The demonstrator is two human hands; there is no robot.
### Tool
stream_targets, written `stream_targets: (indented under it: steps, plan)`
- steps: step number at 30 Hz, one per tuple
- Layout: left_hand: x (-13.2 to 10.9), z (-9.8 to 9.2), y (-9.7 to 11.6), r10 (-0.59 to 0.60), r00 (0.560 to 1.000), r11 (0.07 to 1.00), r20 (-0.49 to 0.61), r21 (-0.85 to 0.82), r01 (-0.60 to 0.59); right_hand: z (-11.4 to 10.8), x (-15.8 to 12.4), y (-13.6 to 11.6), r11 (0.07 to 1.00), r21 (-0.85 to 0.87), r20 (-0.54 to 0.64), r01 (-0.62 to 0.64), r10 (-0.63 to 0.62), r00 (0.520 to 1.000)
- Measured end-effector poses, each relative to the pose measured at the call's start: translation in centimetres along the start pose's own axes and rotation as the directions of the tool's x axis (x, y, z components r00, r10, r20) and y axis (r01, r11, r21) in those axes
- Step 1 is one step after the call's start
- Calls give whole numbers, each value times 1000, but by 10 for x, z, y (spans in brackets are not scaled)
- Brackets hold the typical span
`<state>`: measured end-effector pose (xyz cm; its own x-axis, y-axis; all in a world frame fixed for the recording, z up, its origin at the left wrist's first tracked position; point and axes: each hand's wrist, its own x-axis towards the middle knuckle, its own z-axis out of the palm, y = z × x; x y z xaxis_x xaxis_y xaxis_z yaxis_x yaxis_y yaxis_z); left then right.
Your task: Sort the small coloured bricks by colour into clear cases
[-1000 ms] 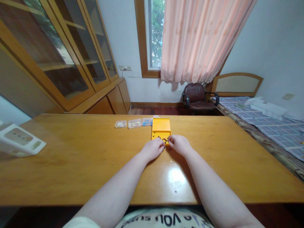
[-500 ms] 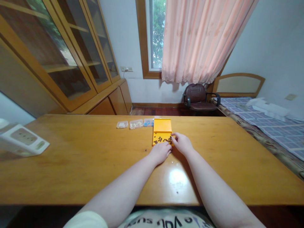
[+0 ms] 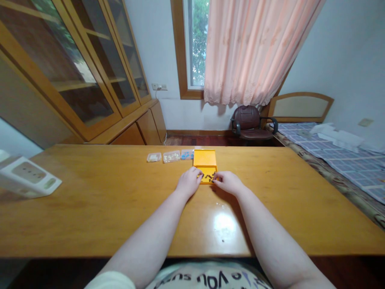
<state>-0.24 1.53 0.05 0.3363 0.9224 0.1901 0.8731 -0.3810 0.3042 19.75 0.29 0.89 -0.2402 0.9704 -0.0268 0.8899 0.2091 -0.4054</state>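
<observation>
Left hand [image 3: 189, 182] and right hand [image 3: 227, 182] curled at yellow tray [image 3: 205, 159] on bench [image 3: 90, 200] | grasp unclear | small dark pieces [image 3: 208, 176] best pinched singly.

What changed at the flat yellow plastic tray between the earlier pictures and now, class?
The left hand moved up from the wooden table below the flat yellow plastic tray to its left edge, fingers over the small dark pieces. The right hand stayed at the lower right corner. The three small clear boxes did not move.
</observation>
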Motion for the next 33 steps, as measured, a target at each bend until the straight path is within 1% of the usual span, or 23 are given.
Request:
stream_targets:
  steps: [2,3,4,6,7,8,9,11,13,16,19,22,24,25,27,30,33]
  plan:
    - [0,-11,-8,-52,997,997,52,66,49,-3,-3,0,999,-10,105,38,-37,994]
    - [-1,-17,-13,-88,990,992,108,103,76,-4,-4,1,999,-13,139,45,-43,989]
    - [-2,-22,-18,-126,977,985,174,135,104,-5,-5,1,998,-15,163,54,-50,985]
    - [-6,-31,-28,-201,934,973,296,170,156,-6,-6,1,997,-27,201,78,-71,977]
    - [-9,-34,-34,-217,919,971,330,172,167,-6,-6,1,995,-42,214,87,-76,974]
    - [-13,-36,-39,-217,913,971,346,169,167,-5,-7,1,994,-60,220,95,-80,972]
    - [-17,-37,-43,-196,917,976,346,161,148,-5,-7,0,991,-83,220,102,-82,972]
    - [-26,-36,-52,-125,943,987,309,135,86,-3,-7,-2,984,-138,212,112,-81,974]
    - [-33,-33,-60,-14,961,996,275,89,-11,-1,-7,-4,972,-199,197,125,-85,977]
    - [-41,-24,-69,147,963,986,224,45,-161,3,-7,-5,954,-257,175,151,-108,979]
    - [-45,-14,-75,248,955,965,165,47,-259,6,-6,-5,948,-270,163,167,-126,979]
    - [-48,-5,-77,278,954,955,115,73,-287,7,-6,-3,954,-249,145,169,-136,980]
    - [-49,-3,-76,273,957,954,94,102,-282,5,-6,-3,965,-191,120,182,-161,980]
    - [-49,-2,-75,269,959,954,87,112,-277,4,-5,-3,971,-150,89,185,-173,981]
    - [-49,-2,-73,257,963,957,76,117,-265,3,-3,-1,983,-68,-8,169,-170,985]
    - [-50,-2,-73,247,967,963,65,95,-252,6,2,3,994,21,-167,106,-101,981]
    - [-49,-1,-76,235,971,969,46,64,-237,15,8,10,993,107,-257,41,-12,966]
